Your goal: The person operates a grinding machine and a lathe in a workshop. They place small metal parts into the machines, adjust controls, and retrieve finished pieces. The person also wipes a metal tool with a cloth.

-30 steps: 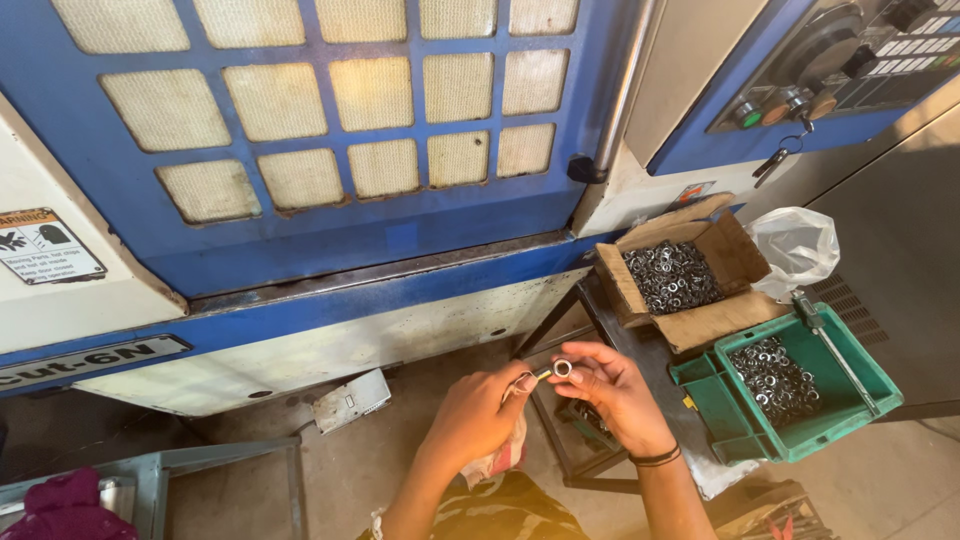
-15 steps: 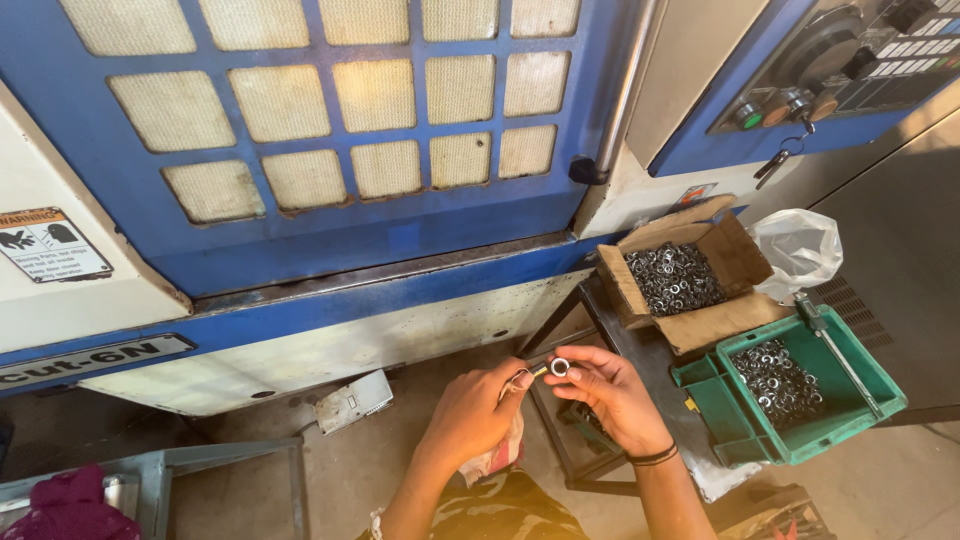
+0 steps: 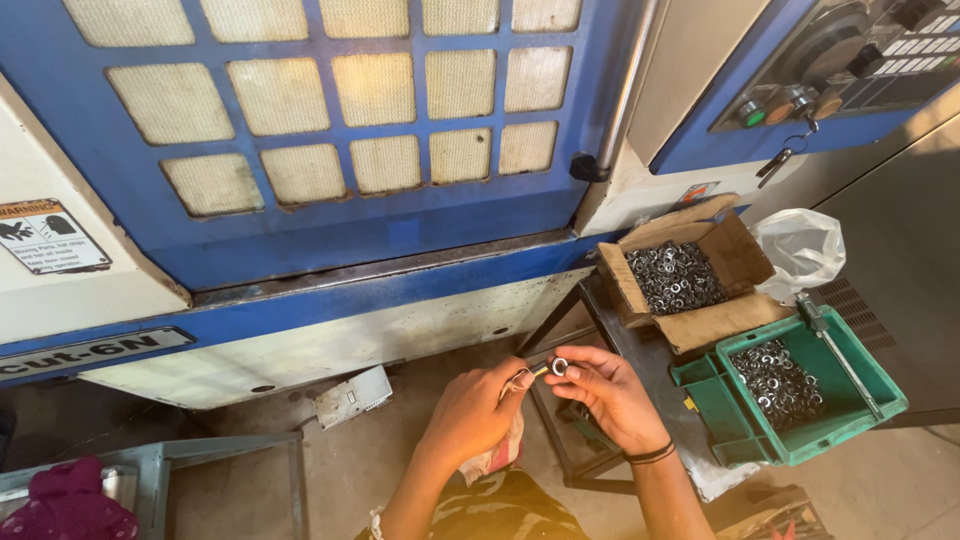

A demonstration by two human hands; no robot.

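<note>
Low in the near centre, the right hand [image 3: 610, 395] pinches a small metal ring [image 3: 559, 366] while the left hand [image 3: 475, 410] grips a thin gauge-like tool [image 3: 528, 374] against it — apparently a checking step — calling for steady alignment.

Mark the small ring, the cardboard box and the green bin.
small ring [image 3: 559, 366], head view, on its metal rim.
cardboard box [image 3: 722, 322], head view, near front flap.
green bin [image 3: 840, 432], head view, front wall.
</note>
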